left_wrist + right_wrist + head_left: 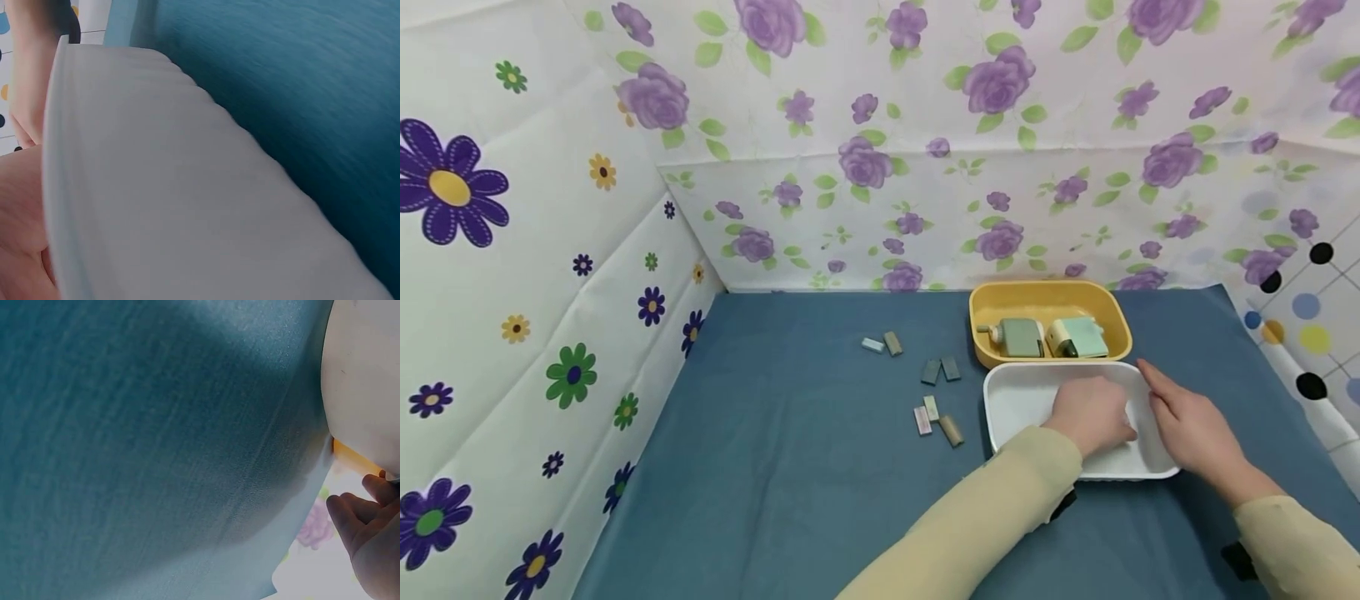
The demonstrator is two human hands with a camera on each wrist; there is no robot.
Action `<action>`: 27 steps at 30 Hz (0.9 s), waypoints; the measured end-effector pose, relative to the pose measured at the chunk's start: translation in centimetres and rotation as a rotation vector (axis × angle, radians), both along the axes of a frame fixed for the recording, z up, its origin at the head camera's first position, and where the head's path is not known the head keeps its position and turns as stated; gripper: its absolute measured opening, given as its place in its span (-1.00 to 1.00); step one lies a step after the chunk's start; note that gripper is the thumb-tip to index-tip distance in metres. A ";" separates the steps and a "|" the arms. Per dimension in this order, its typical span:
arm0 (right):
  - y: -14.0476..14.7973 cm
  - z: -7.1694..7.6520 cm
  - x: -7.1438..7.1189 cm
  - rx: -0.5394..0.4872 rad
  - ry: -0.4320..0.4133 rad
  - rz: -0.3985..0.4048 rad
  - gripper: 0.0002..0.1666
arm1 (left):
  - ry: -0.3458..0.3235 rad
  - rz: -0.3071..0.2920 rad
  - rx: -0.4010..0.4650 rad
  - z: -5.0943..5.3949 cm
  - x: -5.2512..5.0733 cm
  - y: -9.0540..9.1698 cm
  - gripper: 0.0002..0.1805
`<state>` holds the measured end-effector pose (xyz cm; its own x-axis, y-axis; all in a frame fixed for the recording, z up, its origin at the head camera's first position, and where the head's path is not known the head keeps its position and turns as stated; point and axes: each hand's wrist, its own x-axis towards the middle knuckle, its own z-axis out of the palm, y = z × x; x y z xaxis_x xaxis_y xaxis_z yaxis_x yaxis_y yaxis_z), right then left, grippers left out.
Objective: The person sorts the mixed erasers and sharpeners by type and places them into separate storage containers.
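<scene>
A white plastic tray (1022,408) lies on the blue cloth, its outer wall (156,162) filling much of the left wrist view. My left hand (1090,412) reaches down inside it with curled fingers. Whether anything is held there is hidden; a small pale patch shows by the fingertips. At the tray's right rim, my right hand (1198,433) grips the edge, index finger along the corner and thumb toward the inside. Its fingers appear beside the tray in the right wrist view. Behind stands a yellow tray (1045,290) with two crank pencil sharpeners, one dark green (1021,337), one pale green (1078,337).
Several small blocks lie left of the trays: a white one (873,345) and a tan one (892,343) at the back, dark green ones (931,372), then a pinkish one (922,421), a cream one (931,407) and another tan one (951,431). Flowered sheets hang behind and left.
</scene>
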<state>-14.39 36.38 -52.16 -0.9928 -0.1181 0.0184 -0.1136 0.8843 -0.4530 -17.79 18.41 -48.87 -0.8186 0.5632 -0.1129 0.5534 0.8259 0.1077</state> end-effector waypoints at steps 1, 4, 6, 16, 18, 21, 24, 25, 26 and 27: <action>0.0 -0.1 0.0 0.001 0.004 0.002 -0.32 | 0.004 0.001 0.005 0.1 0.0 0.1 -0.68; 0.0 -0.3 0.0 0.003 0.020 0.006 -0.33 | 0.008 -0.004 0.012 0.2 0.1 0.1 -0.68; -0.1 -0.4 -0.1 0.000 0.028 0.006 -0.33 | 0.011 -0.010 -0.001 0.2 0.0 -0.1 -0.65; 0.3 -0.1 -0.1 -0.016 -0.005 0.000 -0.32 | -0.011 -0.104 -0.106 0.2 -0.3 -1.1 -0.75; 0.4 -0.1 -0.1 -0.019 -0.013 0.001 -0.32 | 0.005 -0.133 -0.133 0.0 -0.2 -1.1 -0.80; 0.4 0.0 -0.1 -0.021 -0.018 -0.003 -0.32 | 0.022 -0.136 -0.134 -0.5 0.1 -1.0 -0.84; 0.3 -0.1 -0.1 -0.029 -0.013 -0.007 -0.32 | 0.070 -0.113 -0.124 -0.9 0.4 -0.6 -0.83; 0.2 -0.1 -0.1 -0.029 -0.015 -0.008 -0.32 | 0.088 -0.102 -0.117 -1.0 0.5 -0.5 -0.84; 0.2 -0.1 -0.1 -0.029 -0.016 -0.011 -0.32 | 0.103 -0.095 -0.110 -1.1 0.6 -0.4 -0.88; 0.2 -0.1 -0.1 -0.027 -0.016 -0.012 -0.32 | 0.116 -0.088 -0.100 -1.2 0.7 -0.2 -0.92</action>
<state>-14.50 36.54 -52.29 -0.9944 -0.1057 0.0058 -0.0956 0.8730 -0.4783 -17.06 18.16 -50.08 -0.7773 0.6241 -0.0799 0.6281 0.7770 -0.0414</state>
